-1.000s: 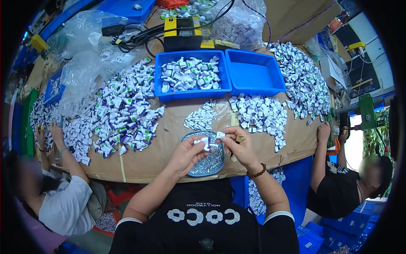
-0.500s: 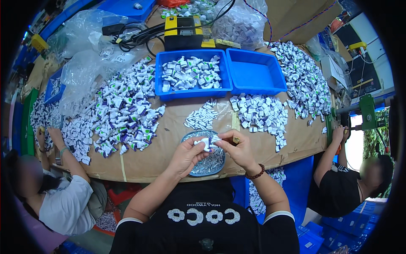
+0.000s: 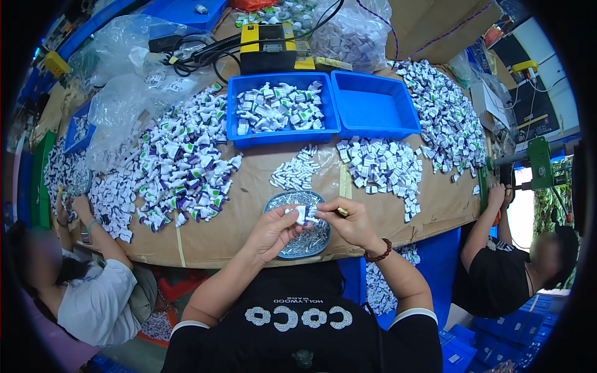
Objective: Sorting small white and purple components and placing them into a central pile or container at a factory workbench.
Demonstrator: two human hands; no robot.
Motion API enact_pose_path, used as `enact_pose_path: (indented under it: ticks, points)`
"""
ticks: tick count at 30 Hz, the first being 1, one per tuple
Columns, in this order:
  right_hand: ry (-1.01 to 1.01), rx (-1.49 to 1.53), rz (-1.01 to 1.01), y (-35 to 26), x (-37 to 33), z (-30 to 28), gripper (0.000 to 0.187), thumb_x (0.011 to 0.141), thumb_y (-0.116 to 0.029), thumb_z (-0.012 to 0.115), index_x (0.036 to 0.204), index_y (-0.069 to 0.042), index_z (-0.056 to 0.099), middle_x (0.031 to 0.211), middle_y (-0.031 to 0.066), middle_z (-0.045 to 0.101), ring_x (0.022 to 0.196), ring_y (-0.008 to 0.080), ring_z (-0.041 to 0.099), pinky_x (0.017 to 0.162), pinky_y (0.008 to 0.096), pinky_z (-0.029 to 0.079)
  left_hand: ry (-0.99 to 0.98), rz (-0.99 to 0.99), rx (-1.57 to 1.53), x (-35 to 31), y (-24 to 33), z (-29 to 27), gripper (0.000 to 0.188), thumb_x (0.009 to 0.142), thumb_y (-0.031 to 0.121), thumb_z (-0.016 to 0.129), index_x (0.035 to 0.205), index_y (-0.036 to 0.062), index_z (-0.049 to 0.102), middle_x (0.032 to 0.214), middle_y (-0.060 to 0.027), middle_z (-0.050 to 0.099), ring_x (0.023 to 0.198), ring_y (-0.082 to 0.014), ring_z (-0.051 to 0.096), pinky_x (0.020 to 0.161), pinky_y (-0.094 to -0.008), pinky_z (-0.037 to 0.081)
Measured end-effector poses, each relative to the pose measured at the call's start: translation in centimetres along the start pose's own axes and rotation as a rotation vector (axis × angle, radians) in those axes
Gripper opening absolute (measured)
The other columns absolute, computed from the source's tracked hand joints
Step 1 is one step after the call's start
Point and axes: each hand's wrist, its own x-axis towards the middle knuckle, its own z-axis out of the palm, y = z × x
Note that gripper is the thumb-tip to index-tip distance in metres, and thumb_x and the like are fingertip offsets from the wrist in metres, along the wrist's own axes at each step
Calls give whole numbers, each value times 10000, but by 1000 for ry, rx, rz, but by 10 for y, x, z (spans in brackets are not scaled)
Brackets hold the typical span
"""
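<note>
White-and-purple piece [image 3: 303, 215]: from here I see its left side pinched in the left hand [image 3: 272, 231], thumb closed on fingers; rightward of that, the right hand [image 3: 354, 224], fingertips drawn together, grips its other end, holding a brass-coloured object [image 3: 342, 212].

Held piece [image 3: 303, 215] seemingly plastic; tray [image 3: 376, 110] smooth plastic; tabletop [image 3: 217, 239] matt paper.

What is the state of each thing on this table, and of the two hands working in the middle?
Left hand, pinching the held piece
Right hand, fingertips closed at its right end
Held piece, above the bowl
Gold thing, in right hand; kind unclear
Bowl, uncovered, holding metal pins
Left tray, uncovered, heaped with white pieces
Right tray, uncovered, its bottom showing
Clear bag, bulging with white pieces
Black cable, loosely looped
</note>
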Motion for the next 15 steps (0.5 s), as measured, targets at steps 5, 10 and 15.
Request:
enact_pose_path:
  ticks: [5, 10, 15]
  points:
    - [-19, -20, -29, 2, -3, -1, 111, 835, -18, 693, 941, 14, 680, 834, 57, 682, 769, 62, 598, 667, 221, 477, 19, 43, 78, -2, -7, 5, 234, 933, 104, 581, 1129, -21, 556, 1004, -143, 643, 852, -195, 673, 679, -220, 568]
    - [-84, 48, 26, -3, -7, -5, 102, 831, -13, 699, 925, 20, 681, 828, 55, 678, 760, 64, 594, 661, 217, 468, -11, 33, 155, -4, -3, 6, 216, 926, 90, 590, 1113, -16, 577, 1010, -132, 647, 850, -188, 670, 703, -235, 568]
    - [-57, -37, 42, -8, -5, -2, 102, 834, -22, 685, 930, 12, 682, 821, 75, 693, 757, 80, 621, 663, 234, 490, 9, 186, 411, -4, -2, 8, 222, 901, 57, 624, 1104, -27, 592, 985, -99, 650, 852, -149, 651, 755, -229, 534]
